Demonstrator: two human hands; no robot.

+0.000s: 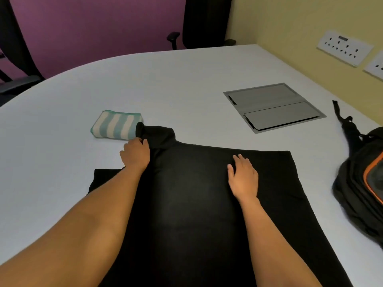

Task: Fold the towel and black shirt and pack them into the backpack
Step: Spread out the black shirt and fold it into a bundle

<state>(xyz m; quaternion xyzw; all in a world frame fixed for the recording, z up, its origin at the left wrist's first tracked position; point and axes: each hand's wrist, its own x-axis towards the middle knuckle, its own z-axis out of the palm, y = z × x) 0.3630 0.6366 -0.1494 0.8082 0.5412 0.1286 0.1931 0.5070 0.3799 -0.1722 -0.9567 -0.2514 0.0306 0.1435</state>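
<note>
The black shirt lies spread across the near middle of the white table. My left hand grips the shirt's far left sleeve, fingers curled into the cloth. My right hand lies flat on the shirt's body, fingers straight, pressing it down. A folded towel with teal and white stripes sits just beyond the left hand, touching the raised sleeve. The black backpack with orange trim rests at the table's right edge, partly cut off by the frame.
A grey metal cable hatch is set flush in the table at the back right. Wall sockets sit on the yellow wall. Black office chairs stand behind the table's far curved edge.
</note>
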